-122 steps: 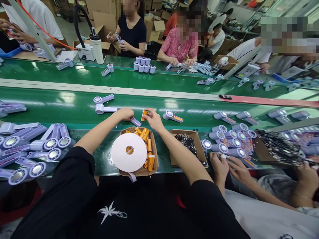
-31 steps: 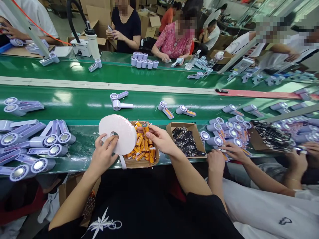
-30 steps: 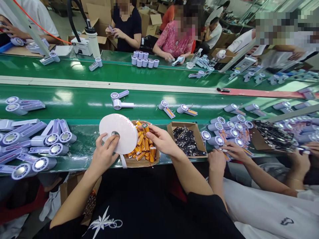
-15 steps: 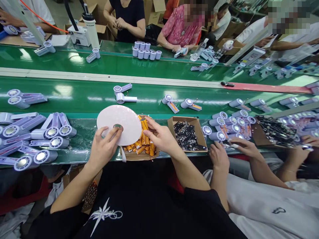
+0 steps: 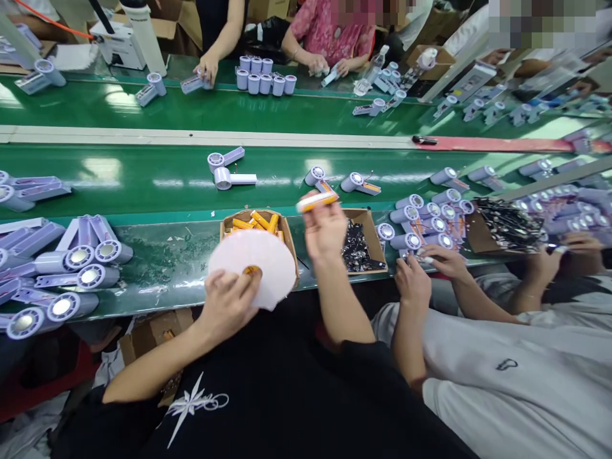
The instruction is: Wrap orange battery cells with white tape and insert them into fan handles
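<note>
My left hand [image 5: 229,303] grips a large white tape roll [image 5: 253,264] by its core, holding it over the near end of a cardboard box [image 5: 224,224] of orange batteries [image 5: 261,221]. Raised above the table edge, my right hand [image 5: 325,229] pinches one orange battery [image 5: 316,201] lying sideways at the fingertips. A second cardboard box [image 5: 370,229] with small black parts sits just right of that hand.
Lilac handheld fan bodies lie piled at the left [image 5: 71,268] and right [image 5: 430,220], with a few on the green belt [image 5: 143,182], such as a pair [image 5: 227,167]. A co-worker's hands [image 5: 421,271] work at my right. Other people sit across the far belt.
My right hand has lifted a battery out of the box and raised it to the right. The left hand has brought the tape roll down and nearer to me. The view tilted downward.
</note>
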`<state>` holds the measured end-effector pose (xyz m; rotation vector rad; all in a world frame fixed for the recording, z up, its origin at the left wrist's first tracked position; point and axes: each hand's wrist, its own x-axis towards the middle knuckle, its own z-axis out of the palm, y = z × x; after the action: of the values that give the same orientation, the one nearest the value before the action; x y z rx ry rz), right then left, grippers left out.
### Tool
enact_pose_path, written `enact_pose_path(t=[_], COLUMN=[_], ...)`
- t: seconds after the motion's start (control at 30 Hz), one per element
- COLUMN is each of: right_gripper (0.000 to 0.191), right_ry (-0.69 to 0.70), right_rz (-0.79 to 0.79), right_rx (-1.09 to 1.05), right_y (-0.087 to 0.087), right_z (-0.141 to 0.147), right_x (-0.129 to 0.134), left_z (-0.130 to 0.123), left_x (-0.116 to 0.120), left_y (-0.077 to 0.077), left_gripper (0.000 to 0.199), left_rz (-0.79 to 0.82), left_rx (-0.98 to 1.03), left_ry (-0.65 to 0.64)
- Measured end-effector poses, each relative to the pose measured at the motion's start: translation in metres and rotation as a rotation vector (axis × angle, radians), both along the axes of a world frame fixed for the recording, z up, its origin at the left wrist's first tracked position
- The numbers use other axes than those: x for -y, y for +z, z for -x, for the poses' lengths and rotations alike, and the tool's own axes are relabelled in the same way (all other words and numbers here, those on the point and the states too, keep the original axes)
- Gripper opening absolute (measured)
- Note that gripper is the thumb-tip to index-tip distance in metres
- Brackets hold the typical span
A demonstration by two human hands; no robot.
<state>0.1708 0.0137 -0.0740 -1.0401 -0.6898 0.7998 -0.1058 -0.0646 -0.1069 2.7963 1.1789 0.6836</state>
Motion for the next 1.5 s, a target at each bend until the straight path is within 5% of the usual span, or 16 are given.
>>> enact_pose_path(t=[0.1,0.17,0.23,0.3,0.37,0.43,0.5,0.73,0.83,1.17,1.33,1.5], right_gripper=[0.050,0.060,0.070,0.070,0.065,0.061,0.059,0.055,0.053,0.061,0.072,0.073], right_ry=[-0.204,-0.159,-0.054,0.018,0.055,0.071,0.055,0.032,0.113,0.476,0.581,0.542], right_rz=[-0.103,-0.126,-0.114,-0.101,-0.095,-0.089,-0.079,0.023,0.061,-0.038,0.002,0.060], right_rx=[-0.015,-0.031,-0.043,-0.061,-0.077,-0.074,-0.045,-0.043,-0.019,0.251,0.291,0.380], right_y=[0.012,0.013,0.007,-0.002,-0.008,-0.010,-0.009,-0.029,-0.031,0.024,0.008,-0.021], right_z=[-0.048,-0.055,-0.043,-0.024,-0.012,-0.013,-0.024,-0.068,-0.065,-0.052,-0.047,-0.053], right_x=[-0.011,-0.007,0.004,0.014,0.020,0.025,0.033,0.095,0.093,-0.036,-0.079,-0.114], left_z=[0.006,0.003,-0.010,-0.033,-0.058,-0.077,-0.086,-0.063,-0.063,-0.104,-0.107,-0.120], left_x=[-0.029,-0.077,-0.140,-0.205,-0.261,-0.301,-0.324,-0.316,-0.315,-0.351,-0.356,-0.361], left_y=[0.018,0.033,0.043,0.043,0.034,0.019,0.003,-0.030,-0.034,-0.028,-0.029,-0.040], left_gripper=[0.090,0.087,0.061,0.046,0.047,0.046,0.043,0.036,0.033,0.025,0.049,0.031], left_rz=[0.173,0.316,0.460,0.472,0.304,0.148,0.092,0.146,0.164,0.284,0.353,0.381], left_rx=[-0.124,-0.176,-0.163,-0.117,-0.150,-0.243,-0.321,-0.413,-0.420,-0.404,-0.320,-0.262], left_ry=[-0.155,-0.275,-0.387,-0.263,0.019,0.185,0.191,-0.055,-0.128,-0.266,-0.232,-0.228])
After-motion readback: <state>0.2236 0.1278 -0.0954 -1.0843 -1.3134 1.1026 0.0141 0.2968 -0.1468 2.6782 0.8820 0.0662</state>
